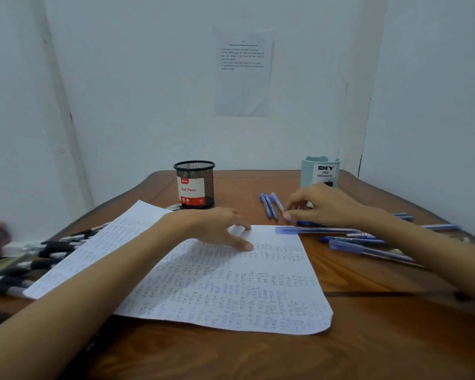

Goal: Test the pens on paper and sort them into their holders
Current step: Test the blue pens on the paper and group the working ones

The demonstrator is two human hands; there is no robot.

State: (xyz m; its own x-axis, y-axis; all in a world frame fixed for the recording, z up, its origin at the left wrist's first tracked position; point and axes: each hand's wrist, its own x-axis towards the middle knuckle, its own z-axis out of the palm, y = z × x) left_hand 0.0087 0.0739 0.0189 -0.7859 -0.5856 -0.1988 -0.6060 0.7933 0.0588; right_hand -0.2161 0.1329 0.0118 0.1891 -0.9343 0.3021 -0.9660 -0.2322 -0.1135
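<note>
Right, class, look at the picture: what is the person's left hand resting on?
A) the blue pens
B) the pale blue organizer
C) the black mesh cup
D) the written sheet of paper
D: the left hand lies with its fingers spread flat on the paper, in front of the mesh cup and not touching it.

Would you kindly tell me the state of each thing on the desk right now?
White scribbled paper sheet: flat, pressed by the left hand.
Black mesh pen holder: upright, no pens sticking out.
Pale blue plastic desk organizer: upright, no pens sticking out.
Three blue pens: lying loose at the right hand's fingertips.
Other blue pens: lying loose, right side.
Black pens: lying loose, far left.
</note>
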